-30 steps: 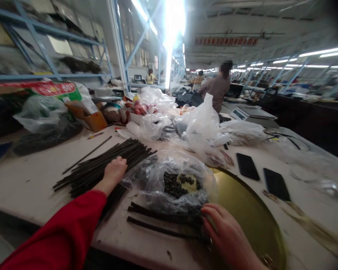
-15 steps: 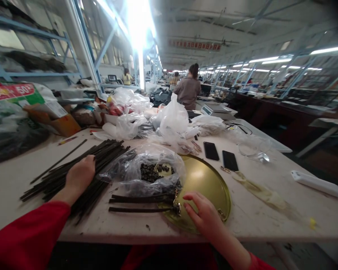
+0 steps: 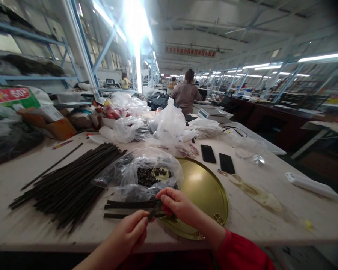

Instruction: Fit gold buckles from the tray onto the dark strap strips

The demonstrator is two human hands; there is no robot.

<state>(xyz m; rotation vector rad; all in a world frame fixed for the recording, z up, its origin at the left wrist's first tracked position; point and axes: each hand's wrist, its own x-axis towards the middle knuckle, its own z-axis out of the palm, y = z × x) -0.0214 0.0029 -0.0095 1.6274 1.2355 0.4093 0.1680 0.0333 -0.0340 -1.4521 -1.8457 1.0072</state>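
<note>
Between my two hands, in front of the clear plastic bag, is a short stretch of dark flat strip (image 3: 154,212). My left hand (image 3: 131,230) pinches its lower end, and my right hand (image 3: 176,205) grips the upper end over the edge of a round gold tray (image 3: 204,183). Just behind them lie a few finished-looking dark strips (image 3: 121,204), partly hidden by my hands. The clear plastic bag (image 3: 115,174) lies open with small dark pieces (image 3: 148,176) inside. A large fanned pile of dark strips (image 3: 73,180) spreads to the left. Small metal fittings (image 3: 218,217) rest on the tray.
Two black phones (image 3: 208,153) lie right of centre, near a yellowish limp plastic piece (image 3: 259,197) and a white elongated device (image 3: 312,185). White plastic bags (image 3: 169,120) and a scale (image 3: 214,114) stand behind. A person (image 3: 186,93) is farther back.
My left hand has left the strip pile and come to the centre front. My right hand has moved left from over the tray, and both hands now hold a dark strip.
</note>
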